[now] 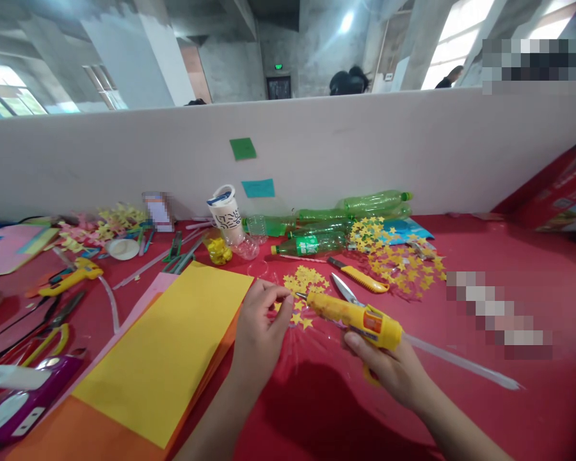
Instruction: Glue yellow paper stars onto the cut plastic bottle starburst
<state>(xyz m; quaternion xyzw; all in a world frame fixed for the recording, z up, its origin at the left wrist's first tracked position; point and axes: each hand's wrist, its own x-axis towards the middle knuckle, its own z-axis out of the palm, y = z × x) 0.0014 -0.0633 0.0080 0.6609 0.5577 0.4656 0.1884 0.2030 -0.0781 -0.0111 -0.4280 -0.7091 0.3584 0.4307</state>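
Note:
My right hand (396,368) grips a yellow hot glue gun (340,312), a long clear glue stick (461,362) jutting from its back end. The gun's metal nozzle points left, close to the fingertips of my left hand (264,323). Thumb and forefinger of that hand are pinched together; what is between them, if anything, is too small to make out. Behind and below the fingers lies a pile of yellow paper stars (304,282). Scissors (344,288), partly hidden by the gun, and a yellow utility knife (360,275) lie just beyond it.
Yellow paper sheets (173,346) over orange ones lie left. Green plastic bottles (317,243) and a white paper cup (224,211) stand or lie near the white partition (317,147). More stars (403,262) spread right. Another glue gun (74,276) and a purple tool (29,397) are far left.

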